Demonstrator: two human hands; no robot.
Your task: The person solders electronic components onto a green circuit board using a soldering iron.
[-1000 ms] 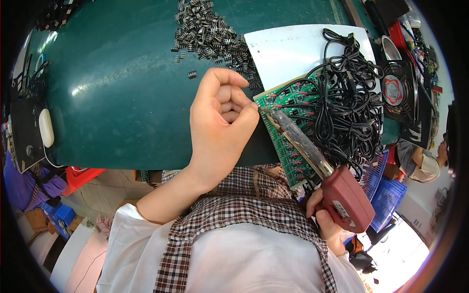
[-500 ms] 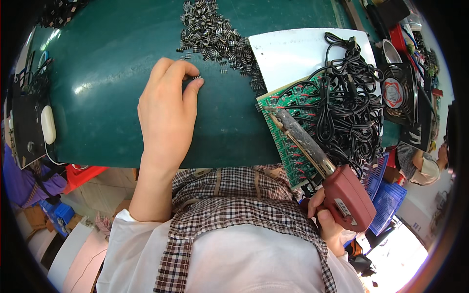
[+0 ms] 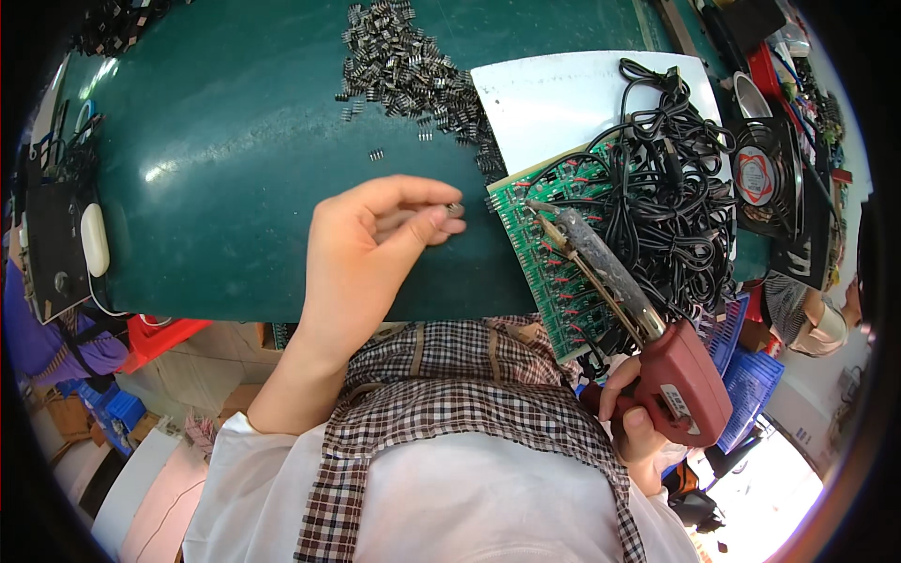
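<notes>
My left hand point(image 3: 361, 249) is raised over the green tabletop, pinching a small metallic pin connector point(image 3: 453, 208) between thumb and fingertips. Its fingers point toward the green circuit board panel point(image 3: 536, 267), whose left edge carries a row of pins. At the lower right, my right hand point(image 3: 631, 422) grips a dark red soldering gun point(image 3: 678, 385). The gun's barrel slants up and left across the panel, with its tip close to the panel's upper left corner; contact cannot be made out. One loose pin connector point(image 3: 376, 154) lies on the tabletop beyond my left hand.
A heap of pin connectors point(image 3: 399, 61) lies at the far middle. Bundled black cables point(image 3: 648, 206) cover much of the panel, which rests on a white board point(image 3: 535, 98). A round black fan point(image 3: 762, 178) stands at right, and a white oblong object point(image 3: 93, 240) at left.
My left hand has moved right and nearer to me, its pinch now close to the panel. One connector lies where its fingertips were. The soldering gun has shifted slightly right.
</notes>
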